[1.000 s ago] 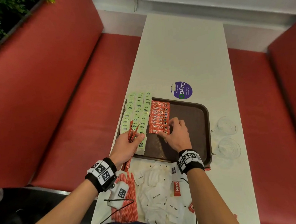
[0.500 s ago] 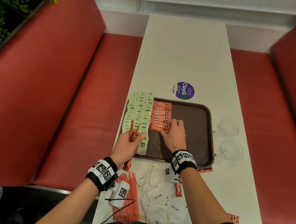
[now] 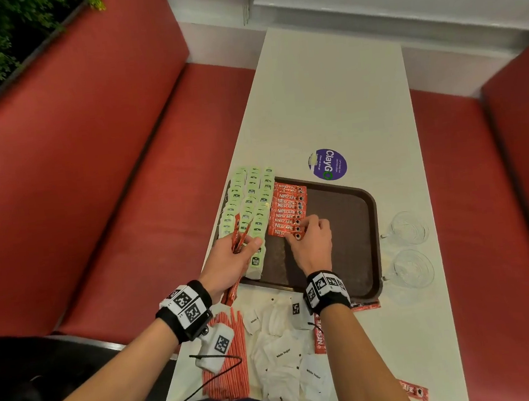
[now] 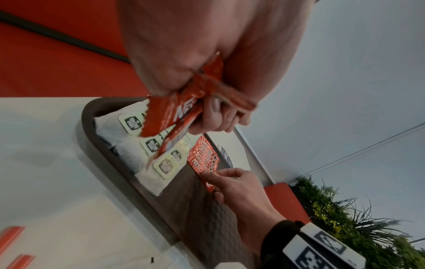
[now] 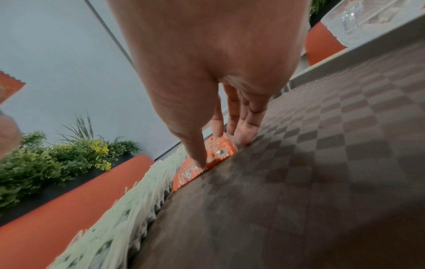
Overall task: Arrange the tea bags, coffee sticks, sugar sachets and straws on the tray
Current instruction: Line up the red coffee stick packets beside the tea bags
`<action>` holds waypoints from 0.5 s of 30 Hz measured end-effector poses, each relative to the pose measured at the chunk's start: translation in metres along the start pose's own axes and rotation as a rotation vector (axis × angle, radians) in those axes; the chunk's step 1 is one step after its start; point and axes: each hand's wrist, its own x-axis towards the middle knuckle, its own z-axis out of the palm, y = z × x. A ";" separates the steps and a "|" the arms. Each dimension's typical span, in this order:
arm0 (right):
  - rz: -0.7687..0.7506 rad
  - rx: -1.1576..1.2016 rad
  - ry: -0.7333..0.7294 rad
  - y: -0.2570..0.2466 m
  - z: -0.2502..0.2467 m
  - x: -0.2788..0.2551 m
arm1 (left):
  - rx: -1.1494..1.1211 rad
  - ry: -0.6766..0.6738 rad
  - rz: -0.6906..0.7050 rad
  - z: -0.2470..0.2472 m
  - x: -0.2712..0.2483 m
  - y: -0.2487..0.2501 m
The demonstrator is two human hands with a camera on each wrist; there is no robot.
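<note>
A dark brown tray point(image 3: 353, 223) lies on the white table. Rows of green tea bags point(image 3: 250, 201) fill its left side, and a column of red coffee sticks point(image 3: 287, 209) lies beside them. My left hand point(image 3: 230, 259) grips a bundle of red coffee sticks point(image 4: 184, 109) above the tea bags point(image 4: 161, 160). My right hand point(image 3: 309, 238) presses its straight fingertips point(image 5: 202, 160) on the nearest coffee stick point(image 5: 207, 160) of the column, flat on the tray point(image 5: 299, 182). White sugar sachets point(image 3: 286, 354) and red straws point(image 3: 228, 361) lie on the table near me.
Two clear glass cups point(image 3: 408, 250) stand right of the tray. A purple round sticker point(image 3: 328, 164) is on the table beyond it. Loose coffee sticks point(image 3: 413, 390) lie near the table's front edge. Red bench seats point(image 3: 108, 184) flank the table.
My right hand has shifted left across the tray to the near end of the coffee stick column. The left hand holds its bundle in the same place.
</note>
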 end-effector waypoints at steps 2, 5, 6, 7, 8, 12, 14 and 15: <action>0.003 0.030 0.031 -0.005 -0.008 -0.005 | -0.021 0.008 0.004 0.000 0.001 0.000; -0.058 0.191 0.009 -0.030 -0.033 -0.027 | -0.059 0.049 0.014 0.005 0.001 0.005; -0.091 0.256 -0.061 -0.042 -0.044 -0.039 | -0.061 0.074 0.017 0.007 0.002 0.008; -0.119 0.310 -0.166 -0.053 -0.053 -0.054 | -0.057 0.109 0.024 0.010 0.003 0.010; -0.132 0.357 -0.293 -0.063 -0.061 -0.069 | -0.047 0.148 0.030 0.012 0.003 0.014; -0.100 0.561 -0.668 -0.074 -0.067 -0.109 | -0.119 0.264 0.041 0.021 0.006 0.028; -0.055 0.730 -0.700 -0.070 -0.065 -0.115 | -0.183 0.307 0.039 0.026 0.006 0.035; -0.042 0.797 -0.704 -0.069 -0.065 -0.117 | -0.204 0.323 0.052 0.026 0.005 0.039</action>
